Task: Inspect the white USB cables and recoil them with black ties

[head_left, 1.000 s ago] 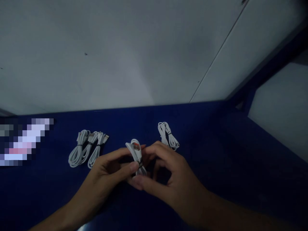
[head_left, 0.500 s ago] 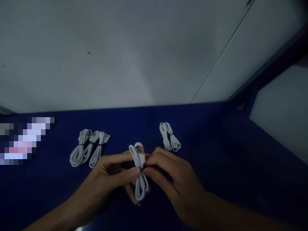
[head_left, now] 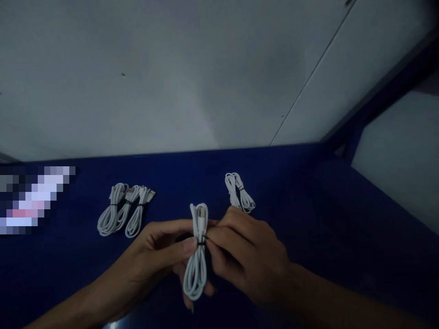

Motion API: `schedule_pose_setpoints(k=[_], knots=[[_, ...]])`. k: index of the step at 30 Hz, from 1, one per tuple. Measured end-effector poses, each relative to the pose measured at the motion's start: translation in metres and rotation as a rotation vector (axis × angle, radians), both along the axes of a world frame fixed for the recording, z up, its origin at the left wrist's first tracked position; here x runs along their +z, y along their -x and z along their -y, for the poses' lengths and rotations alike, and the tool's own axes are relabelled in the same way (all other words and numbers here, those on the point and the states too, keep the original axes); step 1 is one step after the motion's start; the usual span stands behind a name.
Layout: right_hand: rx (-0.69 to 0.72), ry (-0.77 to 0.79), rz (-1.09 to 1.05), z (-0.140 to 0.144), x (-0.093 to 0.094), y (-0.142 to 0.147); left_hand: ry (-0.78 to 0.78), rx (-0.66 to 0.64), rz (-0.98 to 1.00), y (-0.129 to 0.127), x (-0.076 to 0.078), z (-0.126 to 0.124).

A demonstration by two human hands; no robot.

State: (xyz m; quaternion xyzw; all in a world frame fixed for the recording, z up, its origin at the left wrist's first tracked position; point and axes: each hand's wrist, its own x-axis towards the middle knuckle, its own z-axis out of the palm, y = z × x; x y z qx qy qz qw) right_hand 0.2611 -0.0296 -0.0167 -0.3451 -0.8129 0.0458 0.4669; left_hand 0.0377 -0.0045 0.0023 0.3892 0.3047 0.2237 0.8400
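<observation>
A coiled white USB cable (head_left: 196, 274) hangs upright in front of me, its metal plug at the top and a black tie (head_left: 201, 243) round its middle. My left hand (head_left: 161, 249) is closed on the coil from the left, thumb beside the tie and the other fingers behind. From the right, my right hand (head_left: 245, 251) pinches at the tie's short loose end. Its fingertips partly hide that end.
On the blue table (head_left: 181, 178), several tied white cables (head_left: 109, 219) lie together at the left. More bundled white cable (head_left: 239, 192) lies just beyond my right hand. A pale wall panel (head_left: 154, 91) rises behind the table. At the far left is a blurred-out patch (head_left: 37, 201).
The coil has turned so that its loops and the black tie face me more fully. My right hand's fingers have shifted at the tie, whose end now shows beside them.
</observation>
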Motion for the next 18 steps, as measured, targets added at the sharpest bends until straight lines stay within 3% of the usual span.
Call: schedule_pose_setpoints(k=[6,13,18], knots=[[0.036,0.214,-0.075,0.003,0.002,0.002,-0.048,0.053,-0.042,0.003,-0.003,-0.002],[0.098,0.306,-0.026,0.002,0.005,0.002,-0.193,0.12,-0.184,0.014,-0.011,-0.006],[0.157,0.577,-0.187,0.007,0.008,0.005,-0.305,0.164,-0.238,0.013,-0.008,-0.005]])
